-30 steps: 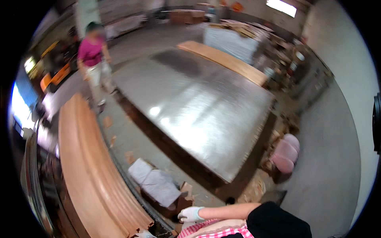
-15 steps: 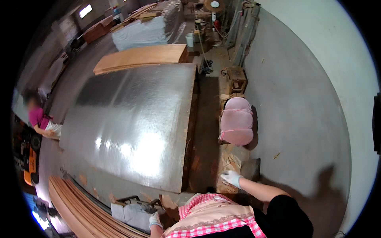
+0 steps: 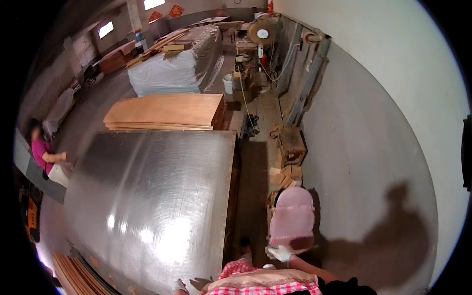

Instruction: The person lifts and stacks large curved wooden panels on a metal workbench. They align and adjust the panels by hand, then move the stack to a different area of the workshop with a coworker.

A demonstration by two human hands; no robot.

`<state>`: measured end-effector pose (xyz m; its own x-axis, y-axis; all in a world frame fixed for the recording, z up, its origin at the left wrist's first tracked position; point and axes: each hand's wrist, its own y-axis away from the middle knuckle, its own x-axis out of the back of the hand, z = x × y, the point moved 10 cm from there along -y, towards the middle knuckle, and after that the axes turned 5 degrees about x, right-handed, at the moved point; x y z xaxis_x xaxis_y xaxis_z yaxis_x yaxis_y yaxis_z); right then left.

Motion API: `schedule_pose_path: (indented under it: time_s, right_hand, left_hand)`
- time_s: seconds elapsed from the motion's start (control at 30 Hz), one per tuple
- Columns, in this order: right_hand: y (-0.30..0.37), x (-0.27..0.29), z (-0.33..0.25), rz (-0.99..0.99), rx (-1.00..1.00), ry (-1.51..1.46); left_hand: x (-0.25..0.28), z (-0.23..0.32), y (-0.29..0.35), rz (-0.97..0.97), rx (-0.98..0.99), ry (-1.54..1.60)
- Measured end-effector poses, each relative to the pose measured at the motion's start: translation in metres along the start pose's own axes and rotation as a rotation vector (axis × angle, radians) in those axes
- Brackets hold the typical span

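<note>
My right hand (image 3: 280,252), in a white glove, is at the near edge of a pink padded seat (image 3: 293,219) beside the wall. Its fingers are bent together and point left; whatever they pinch is too small to make out. My left hand (image 3: 180,286), gloved too, shows only in part at the lower edge, close to the near side of a large shiny metal-topped table (image 3: 162,172). Its fingers are too small and cut off to read. A pink checked apron (image 3: 265,282) covers my front.
A narrow aisle (image 3: 253,196) runs ahead between the table and the grey wall. Along it stand a wooden stool (image 3: 292,146) and cardboard scraps (image 3: 287,176). Beyond the table lie stacked wood sheets (image 3: 164,112) and a plastic-wrapped pile (image 3: 172,64). A person (image 3: 46,155) is at the left.
My view has tilted up and moved ahead, so the pink seat is nearer. My right hand has left the wood scraps and come to the seat. My left hand has left the grey cloth-covered thing.
</note>
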<state>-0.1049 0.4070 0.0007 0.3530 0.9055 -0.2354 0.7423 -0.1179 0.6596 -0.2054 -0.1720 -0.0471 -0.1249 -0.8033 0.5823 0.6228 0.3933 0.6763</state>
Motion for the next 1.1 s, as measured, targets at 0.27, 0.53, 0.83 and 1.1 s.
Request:
schedule_pose_path:
  time_s: [0.27, 0.53, 0.83, 1.1]
  right_hand:
    - [-0.146, -0.012, -0.2, 0.003, 0.341, 0.289]
    - [-0.305, 0.015, -0.329, -0.259, 0.302, 0.581]
    - [-0.487, 0.055, -0.577, -0.071, 0.363, 0.948]
    - [-0.615, 0.009, -0.614, -0.194, 0.435, 0.773]
  left_hand:
    - [-0.095, 0.245, -0.065, -0.092, -0.057, 0.378]
    - [-0.204, 0.387, -0.087, -0.144, 0.05, 0.644]
    - [-0.257, 0.491, -0.102, 0.009, 0.192, 0.697]
    - [-0.291, 0.742, -0.144, -0.033, -0.048, 0.866]
